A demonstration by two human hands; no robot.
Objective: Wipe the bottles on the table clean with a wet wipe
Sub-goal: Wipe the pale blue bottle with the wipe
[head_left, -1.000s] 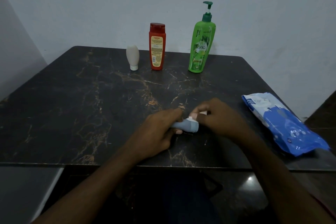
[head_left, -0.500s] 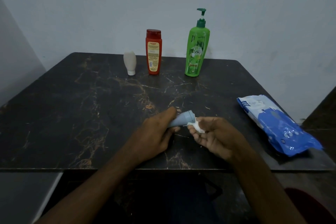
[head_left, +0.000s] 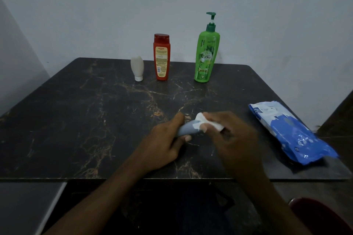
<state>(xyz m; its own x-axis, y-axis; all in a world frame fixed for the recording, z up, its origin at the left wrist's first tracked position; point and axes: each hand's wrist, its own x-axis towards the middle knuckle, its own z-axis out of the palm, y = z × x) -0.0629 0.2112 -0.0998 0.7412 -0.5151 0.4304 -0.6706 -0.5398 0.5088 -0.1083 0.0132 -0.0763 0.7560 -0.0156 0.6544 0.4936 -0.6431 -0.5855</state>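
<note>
A dark marble-patterned table top with orange and white veins [head_left: 76, 120] fills the middle of the view, set against a pale wall. At its far edge, left of centre, a small white squeeze bottle [head_left: 137, 67] stands upside down on its cap. Just right of it, apart from it, a red plastic bottle with a yellow label [head_left: 161, 57] stands upright.

Near the front edge, the left hand [head_left: 164, 145] has its fingers and thumb curled round a small grey-blue bottle [head_left: 186, 129], gripping its left end; the bottle lies tilted, its right end raised and pointing to the right hand. Whether the bottle touches the table cannot be told. A crumpled white wet wipe [head_left: 215, 125] is pressed over that raised end.

Back at the far edge, right of centre, a tall green pump bottle with a dark green dispenser [head_left: 206, 57] stands upright.

The right hand [head_left: 236, 139] is seen from its back, its fingers curled and pinching the wipe against the grey-blue bottle.

Well to the right, near the table's right edge, a blue-and-white plastic pack of wipes [head_left: 290, 131] lies flat.
</note>
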